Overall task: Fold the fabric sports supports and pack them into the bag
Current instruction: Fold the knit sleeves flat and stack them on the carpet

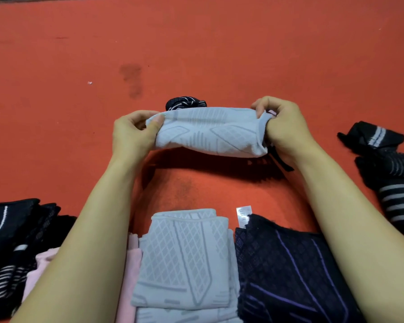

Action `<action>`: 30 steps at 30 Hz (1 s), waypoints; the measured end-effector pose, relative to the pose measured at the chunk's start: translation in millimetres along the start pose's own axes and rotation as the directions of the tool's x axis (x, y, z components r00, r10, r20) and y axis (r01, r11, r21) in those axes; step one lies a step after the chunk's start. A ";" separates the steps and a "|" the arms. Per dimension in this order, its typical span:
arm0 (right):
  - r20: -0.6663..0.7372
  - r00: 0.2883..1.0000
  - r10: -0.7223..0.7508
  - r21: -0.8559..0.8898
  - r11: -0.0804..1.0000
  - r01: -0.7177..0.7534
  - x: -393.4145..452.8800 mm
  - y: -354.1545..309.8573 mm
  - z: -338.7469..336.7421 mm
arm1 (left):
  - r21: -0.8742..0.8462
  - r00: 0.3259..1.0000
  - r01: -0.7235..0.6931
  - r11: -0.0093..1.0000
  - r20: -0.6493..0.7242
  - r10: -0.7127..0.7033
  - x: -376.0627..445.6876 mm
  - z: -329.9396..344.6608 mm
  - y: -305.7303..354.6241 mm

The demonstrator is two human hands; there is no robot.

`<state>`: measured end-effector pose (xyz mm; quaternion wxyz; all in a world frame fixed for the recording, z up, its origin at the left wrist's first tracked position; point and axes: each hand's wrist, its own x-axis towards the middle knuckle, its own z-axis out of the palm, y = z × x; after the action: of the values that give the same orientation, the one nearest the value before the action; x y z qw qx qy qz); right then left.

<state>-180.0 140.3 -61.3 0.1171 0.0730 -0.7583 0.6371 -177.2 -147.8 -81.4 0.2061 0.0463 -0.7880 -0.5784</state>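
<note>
- A light grey knitted fabric support with a raised diamond pattern [208, 131] is held stretched sideways above the red-orange felt surface [219, 47], both ends gripped, its shadow falling on the felt beneath.
- The left hand [132, 134] grips the support's left end, thumb pressed over the front of the fabric and fingers curled behind it.
- The right hand [282, 127] grips the right end, fingers curled tightly over the bunched hem, where a sliver of pink shows between them.
- A small rolled black support with white stripes [184, 103] lies on the felt just behind the held piece, partly hidden by it.
- Nearer the camera, between the forearms, a folded light grey support of the same diamond pattern [184, 259] rests on top of another grey piece.
- A dark navy support with purple lines [287, 271] lies beside it on the right, a white label [243, 215] showing at its upper edge.
- Pale pink fabric [131, 264] sits just left of the grey stack.
- Black supports with white stripes [12, 241] are piled at the left edge.
- More black supports with grey stripes [387, 173] lie heaped at the right edge.
</note>
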 end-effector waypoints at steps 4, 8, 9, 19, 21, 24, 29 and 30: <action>-0.025 0.997 0.066 -0.022 0.998 -0.067 0.2 1.1 -7.2 | 0.037 0.998 0.042 0.998 -0.056 -0.040 5.1 1.5 -3.5; 0.007 0.998 -0.061 -0.451 0.891 0.057 2.8 9.2 -16.2 | 0.221 0.998 -0.036 0.975 0.052 0.025 -0.9 8.8 0.1; 0.019 0.996 -0.087 -0.504 0.859 0.084 2.6 9.5 -16.7 | 0.258 0.998 -0.047 0.965 0.052 0.035 -3.0 11.1 1.3; 0.280 0.960 -0.027 -0.535 0.825 0.179 -9.7 -6.3 -15.6 | 0.142 0.990 0.133 0.981 -0.066 -0.125 -0.3 10.1 5.8; 0.325 0.941 -0.096 -0.525 0.809 0.264 -13.1 -9.4 -14.0 | 0.170 0.992 0.118 0.978 -0.074 -0.106 -0.8 10.3 5.1; 0.284 0.944 -0.165 -0.541 0.786 0.300 -11.8 -11.2 -12.4 | 0.177 0.988 0.135 0.975 -0.104 -0.117 2.1 5.9 1.0; 0.094 0.979 -0.183 -0.594 0.778 0.203 -4.5 -4.0 -15.8 | 0.232 0.988 0.138 0.963 -0.100 -0.117 1.4 4.2 0.0; 0.103 0.977 -0.187 -0.606 0.767 0.211 -4.4 -2.3 -15.8 | 0.240 0.989 0.138 0.961 -0.093 -0.118 0.2 5.8 0.8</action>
<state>-173.9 155.2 -57.8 0.1872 0.1226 -0.9139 0.3388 -179.4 -142.5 -82.0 0.1915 0.1448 -0.8402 -0.4863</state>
